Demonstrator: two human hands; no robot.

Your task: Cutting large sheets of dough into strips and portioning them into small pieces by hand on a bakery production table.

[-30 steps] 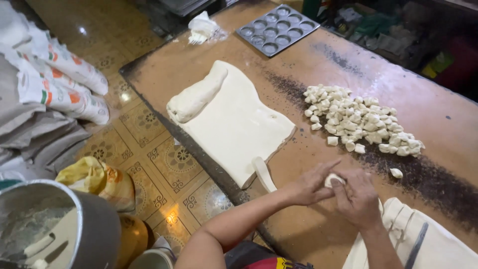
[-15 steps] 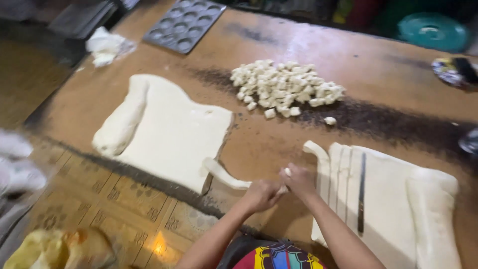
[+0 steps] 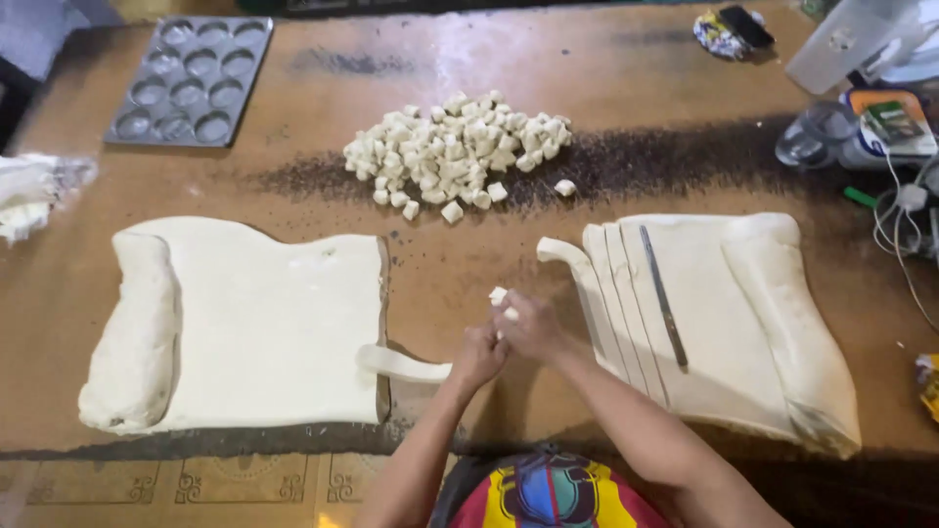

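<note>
Person at the near edge of the brown table [image 3: 626,78], both hands meeting just in front of the body. Left hand [image 3: 479,354] closed around the end of a dough strip [image 3: 403,366]; the strip trails off toward 9 o'clock and touches the corner of the big left dough sheet [image 3: 264,323]. Right hand [image 3: 528,325] touching the left, fingers pinched shut on a small dough piece [image 3: 499,295] that sticks up at its 11 o'clock.

At 12 o'clock from the hands, well apart: a pile of cut dough cubes [image 3: 455,152], a few strays at its near edge. At 3 o'clock, just beside the right forearm: a second dough sheet [image 3: 724,323], its left side slit into long strips, a knife [image 3: 663,295] lying on it lengthwise, a thick rolled edge on its far side.

Muffin tray [image 3: 191,80] at 10 o'clock, far corner. Clear cup [image 3: 817,137] and white cables [image 3: 905,210] at 2 o'clock.
</note>
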